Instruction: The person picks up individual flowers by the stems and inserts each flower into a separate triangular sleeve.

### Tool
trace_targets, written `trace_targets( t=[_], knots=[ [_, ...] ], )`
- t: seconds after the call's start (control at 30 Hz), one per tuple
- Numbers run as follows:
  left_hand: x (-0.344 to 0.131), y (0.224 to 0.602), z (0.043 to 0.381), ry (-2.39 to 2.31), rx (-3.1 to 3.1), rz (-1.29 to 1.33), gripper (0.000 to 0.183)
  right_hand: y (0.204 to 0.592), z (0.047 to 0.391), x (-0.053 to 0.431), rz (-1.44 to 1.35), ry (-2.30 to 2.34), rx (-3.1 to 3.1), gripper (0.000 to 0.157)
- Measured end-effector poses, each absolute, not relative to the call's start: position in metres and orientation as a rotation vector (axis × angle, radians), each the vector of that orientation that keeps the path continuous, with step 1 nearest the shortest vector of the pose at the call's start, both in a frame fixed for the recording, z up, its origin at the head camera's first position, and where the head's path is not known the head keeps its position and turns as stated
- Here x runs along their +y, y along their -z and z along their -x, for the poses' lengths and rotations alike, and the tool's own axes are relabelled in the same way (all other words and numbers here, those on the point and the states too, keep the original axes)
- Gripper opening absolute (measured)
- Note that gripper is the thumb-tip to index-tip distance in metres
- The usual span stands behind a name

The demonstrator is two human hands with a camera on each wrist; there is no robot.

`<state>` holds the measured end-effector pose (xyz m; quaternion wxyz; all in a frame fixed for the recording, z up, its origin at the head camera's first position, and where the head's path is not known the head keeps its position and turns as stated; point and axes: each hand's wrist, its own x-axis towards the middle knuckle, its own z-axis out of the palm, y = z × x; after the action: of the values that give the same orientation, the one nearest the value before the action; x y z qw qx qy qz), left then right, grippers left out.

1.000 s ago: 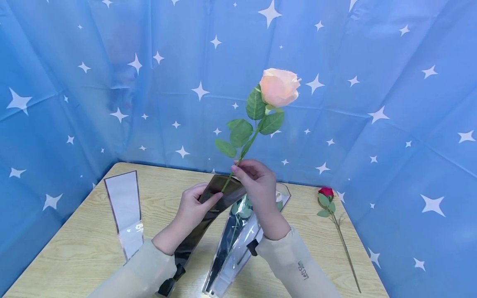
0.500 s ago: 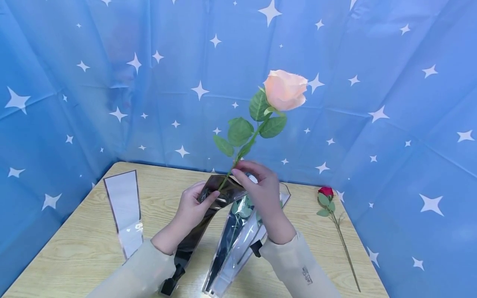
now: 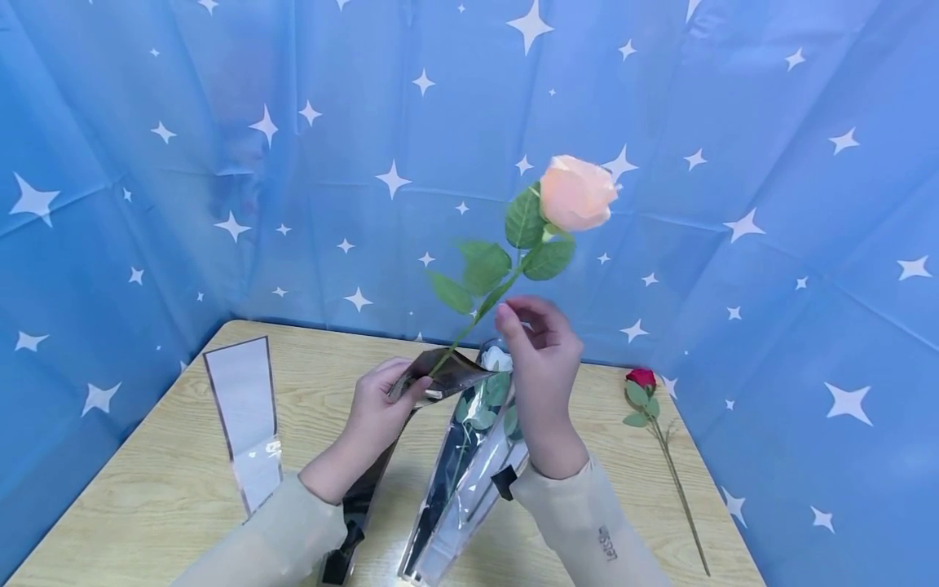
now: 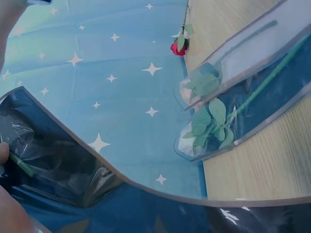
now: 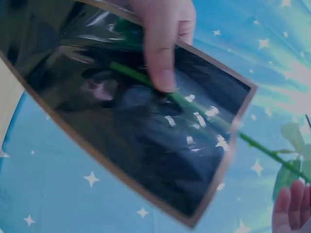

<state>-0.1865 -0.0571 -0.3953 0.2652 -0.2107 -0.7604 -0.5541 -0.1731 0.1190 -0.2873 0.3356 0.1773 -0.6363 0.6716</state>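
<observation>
An artificial peach rose (image 3: 579, 194) with green leaves leans up to the right over the table. My left hand (image 3: 385, 399) pinches its stem together with the mouth of a black flower sleeve (image 3: 367, 489). In the right wrist view the stem's lower end (image 5: 129, 73) shows in the sleeve, with the left thumb (image 5: 163, 73) pressed over it. My right hand (image 3: 546, 355) is raised just right of the stem, its fingers loosely bent and nothing between them. The right wrist view shows those fingertips (image 5: 291, 204) beside the leaves.
Two clear-fronted sleeves with white roses (image 3: 469, 456) lie mid-table. A flat white sleeve with dark edging (image 3: 244, 391) lies at left, and a red rose (image 3: 641, 379) on a long stem at right. A blue star-printed curtain (image 3: 352, 98) surrounds the table.
My right hand has let go of the stem and moved right. The peach rose has tipped down to the right, and the sleeve's mouth has folded lower. The left hand has hardly moved.
</observation>
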Motion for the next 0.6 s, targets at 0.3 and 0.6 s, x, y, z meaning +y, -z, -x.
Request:
trace_targets(
  t=[0.3,0.6],
  knots=[
    [-0.058,0.398,0.185,1.406,-2.021,0.612,0.014,0.283,0.180,0.121,-0.326,-1.865,-1.583,0.014],
    [-0.056,0.375,0.171,1.618,-2.082,0.516,0.008,0.281,0.184,0.126,-0.345,-1.989,-1.476,0.010]
  ],
)
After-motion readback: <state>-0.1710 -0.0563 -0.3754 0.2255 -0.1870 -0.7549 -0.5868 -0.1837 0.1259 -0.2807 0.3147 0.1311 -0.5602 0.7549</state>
